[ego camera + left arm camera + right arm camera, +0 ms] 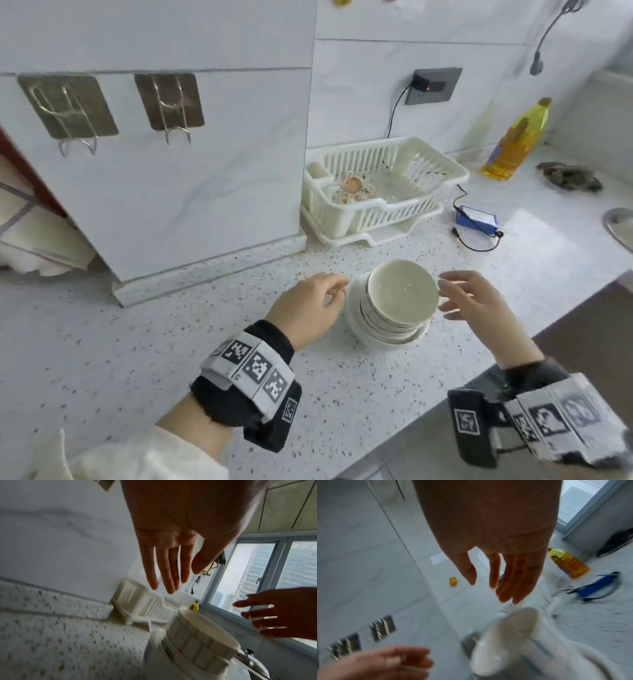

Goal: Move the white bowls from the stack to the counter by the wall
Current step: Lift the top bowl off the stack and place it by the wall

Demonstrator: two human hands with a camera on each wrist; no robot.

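Note:
A stack of white bowls [394, 308] leans on the speckled counter [137, 342], the top bowl [402, 291] tilted toward me. In the left wrist view the stack [197, 635] shows grey-lined sides; in the right wrist view it [505, 642] is blurred. My left hand [318, 298] hovers just left of the stack with straight fingers [168, 577], holding nothing. My right hand [469, 298] hovers at the stack's right side, fingers [513, 581] extended, empty. Whether either hand touches a bowl cannot be told.
A white dish rack [380, 188] stands by the wall behind the stack. A blue device with a black cable [476, 219], a yellow oil bottle [517, 140] and a dark rag [568, 176] lie to the right. A tiled pillar [171, 171] juts out at left.

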